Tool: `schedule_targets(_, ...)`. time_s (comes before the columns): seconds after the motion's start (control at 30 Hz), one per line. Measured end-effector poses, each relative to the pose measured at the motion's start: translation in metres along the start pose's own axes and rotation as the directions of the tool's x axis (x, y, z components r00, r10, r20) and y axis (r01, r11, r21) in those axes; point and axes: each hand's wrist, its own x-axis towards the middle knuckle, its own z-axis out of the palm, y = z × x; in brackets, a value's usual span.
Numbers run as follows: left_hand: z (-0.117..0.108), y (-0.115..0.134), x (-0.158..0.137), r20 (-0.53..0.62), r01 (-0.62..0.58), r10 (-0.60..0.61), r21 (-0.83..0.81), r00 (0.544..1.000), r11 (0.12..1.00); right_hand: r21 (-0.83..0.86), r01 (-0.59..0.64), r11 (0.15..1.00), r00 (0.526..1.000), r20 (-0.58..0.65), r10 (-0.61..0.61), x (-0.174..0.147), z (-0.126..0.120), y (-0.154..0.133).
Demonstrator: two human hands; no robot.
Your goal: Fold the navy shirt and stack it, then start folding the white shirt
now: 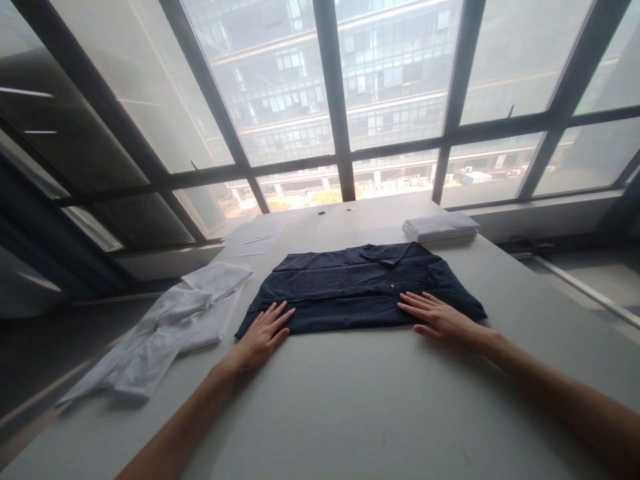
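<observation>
A dark navy shirt [340, 287] lies flat on the white table [340, 400], folded into a wide shape. Its collar shows at the upper right, and small buttons are visible on the right part. My left hand [264, 333] rests with spread fingers on the shirt's near left corner. On the near right part, my right hand [440, 319] lies flat, fingers stretched out over the cloth. Neither hand grips the fabric.
White crumpled garments [185, 320] lie at the table's left edge, partly hanging over it. At the back right sits a stack of folded white cloth [440, 227]. White sheets of paper [253, 233] lie at the back left. Large windows [390, 87] stand behind the table.
</observation>
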Motion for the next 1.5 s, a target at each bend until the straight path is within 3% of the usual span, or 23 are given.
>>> schedule_targets(0.2,-0.002,0.001,0.005,-0.057,-0.02,0.017,-0.04,0.998,0.999,-0.003,-0.024,1.0,1.0,0.005,0.024,0.001,-0.003,-0.003)
schedule_targets(0.37,-0.005,0.019,0.01,-0.143,-0.047,0.029,-0.125,0.989,0.991,-0.024,-0.045,0.999,0.999,0.008,0.046,0.001,-0.004,-0.006)
schedule_targets(0.6,-0.022,0.082,0.037,-0.187,-0.299,0.266,-0.179,0.946,0.937,-0.009,-0.071,0.997,0.997,0.008,0.071,0.001,-0.004,-0.006)
schedule_targets(0.7,-0.015,0.112,0.053,-0.186,-0.385,0.354,-0.175,0.917,0.906,0.007,-0.074,0.997,0.997,0.004,0.074,0.001,-0.005,-0.007)
schedule_targets(0.8,0.004,0.13,0.063,-0.199,-0.399,0.365,-0.172,0.909,0.9,-0.003,-0.077,0.997,0.997,-0.003,0.077,0.0,-0.006,-0.008)
schedule_targets(0.93,0.018,0.133,0.067,-0.158,-0.402,0.374,-0.218,0.914,0.89,-0.031,-0.089,0.996,0.996,0.001,0.089,0.001,-0.009,-0.012)
schedule_targets(1.5,0.009,0.13,0.067,-0.145,-0.432,0.408,-0.249,0.901,0.867,0.021,-0.085,0.996,0.996,0.004,0.085,0.002,-0.006,-0.003)
